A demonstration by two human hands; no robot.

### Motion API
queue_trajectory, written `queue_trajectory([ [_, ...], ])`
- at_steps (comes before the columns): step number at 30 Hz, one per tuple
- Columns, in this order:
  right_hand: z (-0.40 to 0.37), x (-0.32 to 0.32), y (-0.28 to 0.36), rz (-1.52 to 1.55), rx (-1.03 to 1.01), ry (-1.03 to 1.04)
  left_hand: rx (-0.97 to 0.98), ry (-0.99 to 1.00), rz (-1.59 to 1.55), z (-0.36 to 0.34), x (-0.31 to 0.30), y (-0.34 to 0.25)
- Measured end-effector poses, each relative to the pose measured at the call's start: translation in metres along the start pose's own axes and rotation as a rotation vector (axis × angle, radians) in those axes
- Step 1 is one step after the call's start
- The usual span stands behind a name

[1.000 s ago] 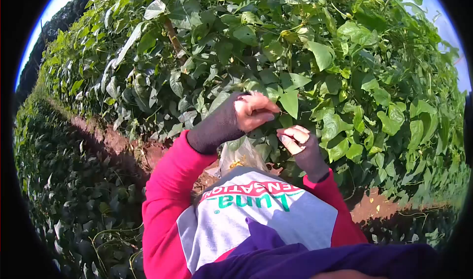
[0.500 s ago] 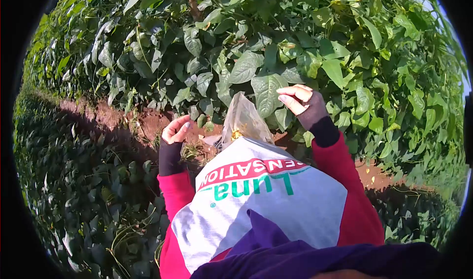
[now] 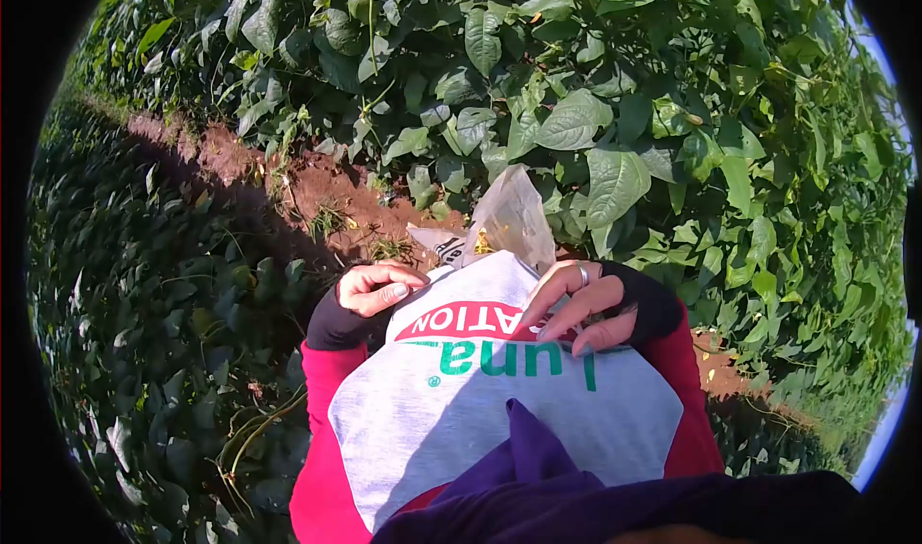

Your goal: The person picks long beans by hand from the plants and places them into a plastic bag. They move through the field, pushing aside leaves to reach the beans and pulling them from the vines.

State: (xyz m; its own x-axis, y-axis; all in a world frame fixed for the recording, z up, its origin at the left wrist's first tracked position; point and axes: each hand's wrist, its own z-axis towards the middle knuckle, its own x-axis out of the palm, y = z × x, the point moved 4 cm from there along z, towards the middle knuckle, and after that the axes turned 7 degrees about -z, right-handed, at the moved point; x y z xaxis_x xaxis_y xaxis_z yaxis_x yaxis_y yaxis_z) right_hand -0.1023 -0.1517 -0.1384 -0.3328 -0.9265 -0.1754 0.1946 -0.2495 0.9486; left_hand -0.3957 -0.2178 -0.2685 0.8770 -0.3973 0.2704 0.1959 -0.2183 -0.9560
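My left hand is beside the left edge of the grey shirt front, with its fingers together and the thumb against them. Whatever may be between those fingertips is too small to make out. My right hand, with a ring on one finger, lies over the right part of the printed shirt lettering, fingers apart and nothing visible in them. Beyond the shirt hangs a clear plastic bag with small yellowish bits inside. The shirt front hides its lower part, and neither hand visibly holds it.
Dense leafy green plants rise in front and to the right. A strip of reddish soil runs diagonally at the left, with shaded low plants beyond it. Purple cloth hangs near the camera.
My right hand has come down from the leaves to the shirt front. My left hand has moved slightly right and nearer my body. The view has shifted, so the bag appears farther right.
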Motion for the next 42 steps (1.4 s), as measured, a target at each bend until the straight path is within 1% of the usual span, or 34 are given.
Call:
queue_trajectory([
  [1,0.019,0.009,0.018,0.068,-0.182,0.146,0.027,0.099,0.043,0.001,0.003,-0.009],
  [2,0.035,0.019,0.033,0.161,-0.304,0.226,0.026,0.177,0.106,0.000,0.001,-0.008],
  [3,0.046,0.028,0.045,0.255,-0.426,0.306,-0.041,0.208,0.066,-0.001,0.002,-0.013],
  [5,0.059,0.036,0.048,0.249,-0.463,0.329,-0.011,0.283,0.102,-0.001,0.000,-0.014],
  [6,0.065,0.037,0.050,0.252,-0.488,0.341,-0.036,0.309,0.133,-0.001,-0.002,-0.015],
  [7,0.069,0.037,0.048,0.246,-0.491,0.359,-0.107,0.290,0.085,-0.002,-0.002,-0.019],
  [9,0.077,0.037,0.043,0.252,-0.534,0.383,-0.171,0.265,-0.024,-0.008,-0.009,-0.005],
  [10,0.081,0.038,0.043,0.257,-0.531,0.395,-0.165,0.255,-0.029,-0.010,-0.013,-0.002],
  [12,0.087,0.039,0.042,0.236,-0.504,0.326,-0.205,0.240,-0.020,-0.016,-0.018,0.006],
  [13,0.089,0.040,0.040,0.244,-0.499,0.333,-0.204,0.233,-0.028,-0.018,-0.020,0.008],
  [16,0.094,0.040,0.033,0.302,-0.431,0.327,-0.308,0.117,-0.045,-0.024,-0.025,0.008],
  [17,0.097,0.039,0.032,0.320,-0.425,0.313,-0.290,0.051,-0.056,-0.024,-0.026,0.003],
  [19,0.103,0.035,0.030,0.340,-0.420,0.309,-0.259,-0.132,-0.226,-0.025,-0.030,-0.002],
  [20,0.107,0.031,0.026,0.370,-0.394,0.301,-0.182,-0.249,-0.135,-0.024,-0.036,-0.009],
  [21,0.111,0.028,0.021,0.399,-0.367,0.292,-0.209,-0.376,-0.124,-0.027,-0.041,-0.016],
  [22,0.110,0.024,0.006,0.361,-0.350,0.198,-0.122,-0.422,-0.134,-0.025,-0.050,-0.018],
  [24,0.118,0.013,-0.015,0.207,-0.104,-0.134,0.028,-0.504,-0.176,-0.017,-0.071,-0.024],
  [25,0.121,0.006,-0.031,-0.002,0.022,-0.227,0.090,-0.542,-0.208,-0.011,-0.082,-0.029],
  [26,0.125,0.005,-0.042,-0.059,0.168,-0.352,0.138,-0.620,-0.151,-0.001,-0.095,-0.028],
  [27,0.128,0.005,-0.059,-0.063,0.260,-0.486,0.202,-0.646,-0.085,0.011,-0.109,-0.028],
  [28,0.132,0.007,-0.066,-0.015,0.291,-0.504,0.214,-0.676,-0.086,0.024,-0.113,-0.035],
  [29,0.137,0.008,-0.072,0.032,0.323,-0.522,0.210,-0.670,0.040,0.040,-0.125,-0.035],
  [30,0.141,0.010,-0.078,0.032,0.322,-0.513,0.265,-0.698,0.149,0.060,-0.139,-0.027],
  [32,0.145,0.012,-0.099,0.115,0.408,-0.558,0.274,-0.747,0.425,0.088,-0.147,-0.034],
  [33,0.148,0.012,-0.105,0.112,0.405,-0.555,0.280,-0.752,0.558,0.101,-0.154,-0.031],
  [34,0.150,0.010,-0.113,0.105,0.424,-0.562,0.285,-0.754,0.559,0.111,-0.169,-0.024],
  [36,0.152,0.003,-0.126,0.056,0.445,-0.564,0.322,-0.888,0.527,0.126,-0.206,-0.003],
  [37,0.152,-0.002,-0.137,0.059,0.447,-0.569,0.346,-0.893,0.462,0.128,-0.223,0.004],
  [39,0.151,-0.011,-0.162,0.055,0.460,-0.600,0.223,-0.937,0.392,0.131,-0.254,0.027],
  [40,0.152,-0.016,-0.175,0.051,0.500,-0.623,0.217,-0.939,0.393,0.131,-0.256,0.030],
  [42,0.158,-0.024,-0.202,0.066,0.543,-0.637,0.012,-0.885,0.497,0.135,-0.263,0.038],
])
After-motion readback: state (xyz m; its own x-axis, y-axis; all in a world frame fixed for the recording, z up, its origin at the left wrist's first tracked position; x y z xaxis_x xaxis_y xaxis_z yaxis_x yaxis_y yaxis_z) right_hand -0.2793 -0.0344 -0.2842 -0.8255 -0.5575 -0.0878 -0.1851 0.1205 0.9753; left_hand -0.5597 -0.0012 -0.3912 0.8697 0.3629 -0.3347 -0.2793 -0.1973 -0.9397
